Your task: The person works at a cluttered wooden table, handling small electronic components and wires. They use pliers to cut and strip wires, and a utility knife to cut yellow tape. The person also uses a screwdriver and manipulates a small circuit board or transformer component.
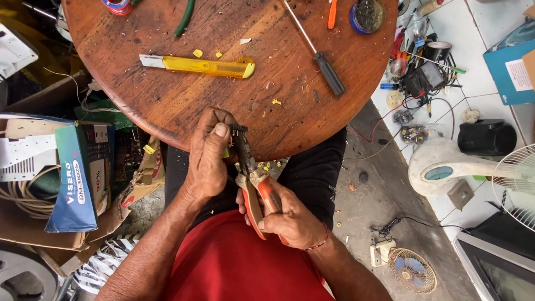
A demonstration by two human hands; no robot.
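A: Both hands are working at the near edge of the round wooden table [156,95]. Right hand [290,220] is clenching the orange-handled pliers [253,180], jaws pointing up toward the left thumb.
B: Left hand [207,158]?
A: Pinching something small at the plier tip; too small to tell what. Looks like a strip or crimp in progress.
B: Next move?
A: Likely needing a firm squeeze and a steady left pinch. Yellow utility knife [201,66] and screwdriver [312,45] are lying untouched farther up.

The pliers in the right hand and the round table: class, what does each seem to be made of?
Pliers: dark, dull metal jaws, with orange handles that look plastic or rubber coated. Round table: reddish-brown wood by its visible grain, scuffed and only faintly glossy.
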